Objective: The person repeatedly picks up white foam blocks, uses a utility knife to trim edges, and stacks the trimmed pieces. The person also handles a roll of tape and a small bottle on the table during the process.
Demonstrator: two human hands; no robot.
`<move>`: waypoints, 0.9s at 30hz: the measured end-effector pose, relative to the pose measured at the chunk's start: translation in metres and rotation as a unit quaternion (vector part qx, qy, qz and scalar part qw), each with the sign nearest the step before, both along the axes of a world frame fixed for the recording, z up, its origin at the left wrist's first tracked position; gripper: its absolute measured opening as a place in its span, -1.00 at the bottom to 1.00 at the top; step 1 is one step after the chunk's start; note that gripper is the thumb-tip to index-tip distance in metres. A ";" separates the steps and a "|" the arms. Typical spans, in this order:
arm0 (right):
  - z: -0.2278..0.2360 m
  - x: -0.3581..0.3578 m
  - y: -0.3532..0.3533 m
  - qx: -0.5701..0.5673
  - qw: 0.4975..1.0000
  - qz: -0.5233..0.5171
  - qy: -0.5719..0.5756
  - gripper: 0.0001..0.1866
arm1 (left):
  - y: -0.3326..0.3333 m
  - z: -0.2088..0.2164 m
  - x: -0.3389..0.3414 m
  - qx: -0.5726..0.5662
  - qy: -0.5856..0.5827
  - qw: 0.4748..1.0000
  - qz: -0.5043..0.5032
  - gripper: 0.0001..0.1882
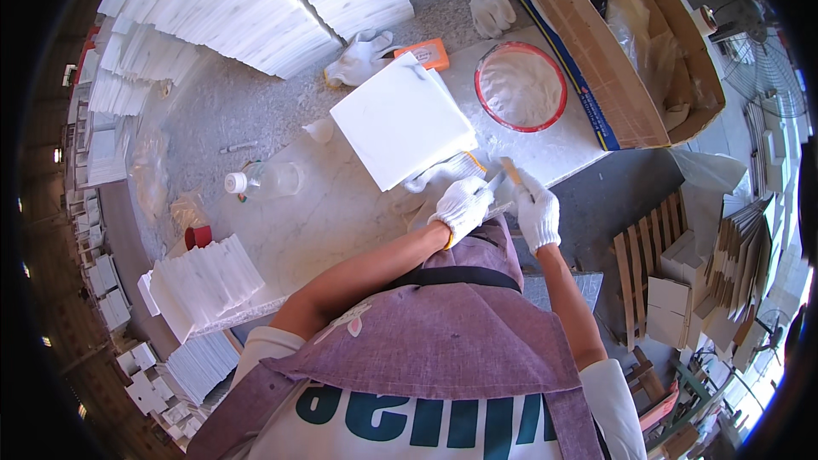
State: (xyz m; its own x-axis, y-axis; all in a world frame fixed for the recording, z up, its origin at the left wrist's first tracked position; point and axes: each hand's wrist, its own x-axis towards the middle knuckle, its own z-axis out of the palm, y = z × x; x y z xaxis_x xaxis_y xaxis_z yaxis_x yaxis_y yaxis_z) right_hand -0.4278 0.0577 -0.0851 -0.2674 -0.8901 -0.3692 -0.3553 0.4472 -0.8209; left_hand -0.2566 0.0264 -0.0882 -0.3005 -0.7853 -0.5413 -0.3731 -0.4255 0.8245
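Tan stick [510, 171] is gripped in our gloved R hand [537, 209]; gloved L hand [464, 204] is curled nr it, can't tell if holding anything. White tiles [400, 119] on tabletop [328, 226].

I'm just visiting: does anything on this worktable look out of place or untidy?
A little. The top white tile looks askew: a corner of another tile shows past its upper-right edge. Loose gloves also lie scattered: one glove beyond the red-rimmed tub, another near the orange item.
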 end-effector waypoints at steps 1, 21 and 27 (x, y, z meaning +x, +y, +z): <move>-0.016 -0.001 0.002 -0.019 1.000 -0.009 0.001 -0.62 | 0.002 -0.003 -0.001 -0.004 0.011 1.000 0.005 -0.78; 0.012 0.008 0.002 0.075 0.992 -0.020 -0.100 -0.60 | 0.004 -0.011 0.003 -0.201 -0.103 0.973 -0.036 -0.77; 0.005 0.000 -0.001 0.079 0.992 -0.044 -0.083 -0.60 | 0.001 -0.004 0.005 -0.212 -0.112 0.969 -0.062 -0.77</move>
